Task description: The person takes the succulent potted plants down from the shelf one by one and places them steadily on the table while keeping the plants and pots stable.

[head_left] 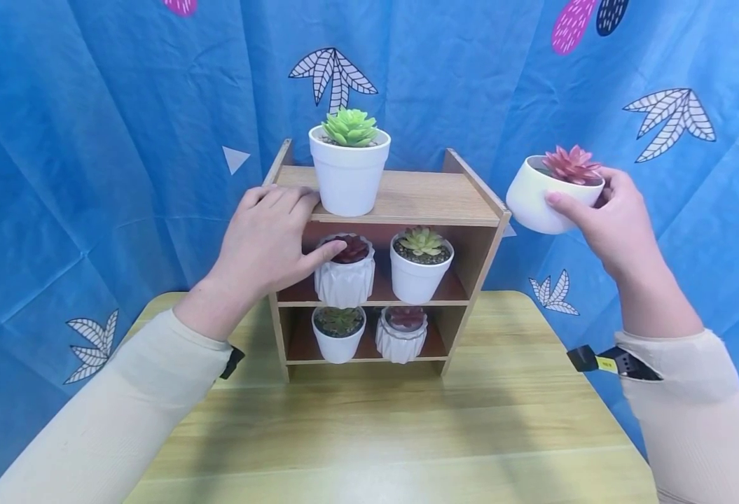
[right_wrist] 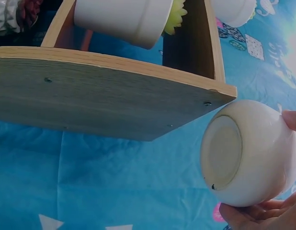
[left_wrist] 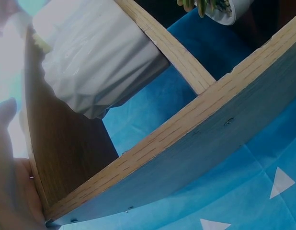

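Observation:
My right hand [head_left: 624, 217] holds a round white pot [head_left: 546, 203] with a pink-red succulent, thumb in front and fingers behind, in the air just right of the wooden shelf [head_left: 416, 192]. In the right wrist view the base of that pot [right_wrist: 256, 153] shows beside the shelf's corner. My left hand [head_left: 271, 238] rests on the left end of the top board, its thumb stretched across in front of a ridged white pot [head_left: 344, 280] with a dark red succulent. On the top board stands a white pot [head_left: 351, 175] with a bright green succulent, close to the left fingertips.
The middle tier also holds a white pot [head_left: 421, 276] with a pale green succulent. Below are a small white pot [head_left: 339, 339] with a green plant and a ridged pot [head_left: 401, 339] with a red one. A wooden table [head_left: 369, 434] bears the shelf; a blue curtain [head_left: 174, 140] hangs behind.

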`<state>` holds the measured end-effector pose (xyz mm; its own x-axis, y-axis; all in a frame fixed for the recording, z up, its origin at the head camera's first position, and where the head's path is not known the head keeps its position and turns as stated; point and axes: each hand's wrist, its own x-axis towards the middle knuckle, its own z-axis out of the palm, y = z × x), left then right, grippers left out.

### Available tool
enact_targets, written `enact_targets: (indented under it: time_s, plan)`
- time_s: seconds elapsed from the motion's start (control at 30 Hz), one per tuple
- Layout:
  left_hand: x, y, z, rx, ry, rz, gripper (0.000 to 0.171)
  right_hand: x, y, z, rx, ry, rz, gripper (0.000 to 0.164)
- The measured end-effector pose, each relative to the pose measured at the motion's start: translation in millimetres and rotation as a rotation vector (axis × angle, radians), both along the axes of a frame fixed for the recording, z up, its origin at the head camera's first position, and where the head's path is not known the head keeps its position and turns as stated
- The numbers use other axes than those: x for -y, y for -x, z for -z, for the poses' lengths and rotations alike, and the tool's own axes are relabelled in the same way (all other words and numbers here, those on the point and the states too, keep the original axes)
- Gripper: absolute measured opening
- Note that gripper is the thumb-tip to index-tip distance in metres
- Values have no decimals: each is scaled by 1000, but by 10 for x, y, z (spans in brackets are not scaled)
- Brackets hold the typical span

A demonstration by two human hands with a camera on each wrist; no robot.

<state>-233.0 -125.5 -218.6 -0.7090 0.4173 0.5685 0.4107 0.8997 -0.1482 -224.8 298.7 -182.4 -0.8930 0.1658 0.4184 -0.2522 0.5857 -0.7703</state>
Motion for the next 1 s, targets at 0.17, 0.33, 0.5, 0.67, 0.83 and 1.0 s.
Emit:
enact_targets:
  time_s: [0.17, 0.33, 0.5, 0.67, 0.83, 1.0]
  plan:
    - [1, -6, -6, 1, 2, -1, 81, -23, -26, 77, 4, -7, 1, 80]
    - [5, -6, 0, -1, 0, -2, 81, -55, -32, 167, 19, -17, 9, 83]
    - [5, -4, 2, -4, -4, 4, 81, -94, -46, 254, 36, -21, 18, 84]
    - [3, -2, 3, -14, -1, 8, 80, -115, -55, 352, 68, -35, 25, 89]
    - [4, 1, 5, -14, 0, 10, 80, -118, -75, 455, 96, -46, 5, 93]
    - [6, -1, 4, -13, 6, 5, 81, -130, -80, 553, 114, -59, 2, 96]
